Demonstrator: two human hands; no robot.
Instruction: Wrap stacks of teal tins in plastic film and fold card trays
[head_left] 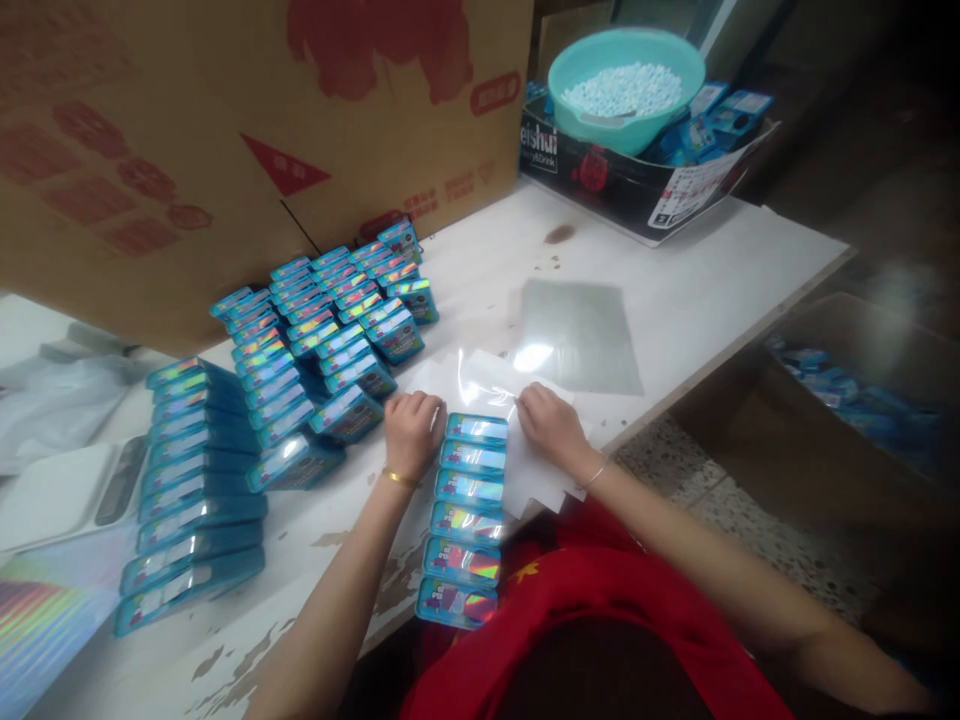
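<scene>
Nearest the viewer, a row of six blue packets (466,520) lies edge to edge on the white table (675,270), running from the table's near edge up to the hands. The left hand (412,432), fingers curled down, rests at the row's far left corner; the right hand (551,428), fingers curled, pinches a clear plastic bag (480,385) lying just past the row's far end. Left of the hands stand ranked stacks of blue packets (300,350). Beyond them leans a cardboard box (225,130). Farthest right sits a teal bowl (626,85) of white pellets.
</scene>
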